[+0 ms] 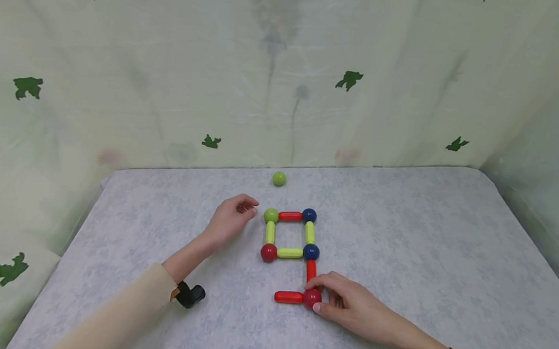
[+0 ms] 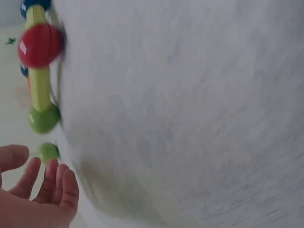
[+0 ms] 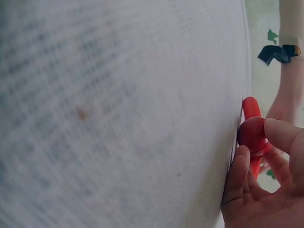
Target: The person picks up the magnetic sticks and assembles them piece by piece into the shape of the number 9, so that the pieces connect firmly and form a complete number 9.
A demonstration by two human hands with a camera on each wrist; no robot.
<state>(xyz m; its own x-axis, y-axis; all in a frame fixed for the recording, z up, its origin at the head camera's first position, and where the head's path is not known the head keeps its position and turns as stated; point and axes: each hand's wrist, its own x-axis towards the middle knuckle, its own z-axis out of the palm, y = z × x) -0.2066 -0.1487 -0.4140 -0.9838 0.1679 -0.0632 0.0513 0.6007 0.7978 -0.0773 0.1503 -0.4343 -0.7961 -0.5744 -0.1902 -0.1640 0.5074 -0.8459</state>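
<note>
On the table lies a square of rods and balls, with a green ball (image 1: 271, 215), two blue balls (image 1: 311, 251) and a red ball (image 1: 269, 253) at its corners. One red rod (image 1: 290, 216) and several yellow-green rods (image 1: 290, 253) join them. From the near blue corner another red rod (image 1: 311, 270) runs to a second red ball (image 1: 312, 298), which my right hand (image 1: 359, 310) pinches between thumb and fingers. A red rod (image 1: 288, 297) points left from that ball. My left hand (image 1: 231, 220), fingers loosely bent and holding nothing, hovers left of the green corner ball.
A loose green ball (image 1: 279, 178) sits near the table's far edge. Pale cloth with green leaf shapes hangs behind the grey table (image 1: 406, 226). A black wrist camera (image 1: 190, 296) is strapped at the left wrist.
</note>
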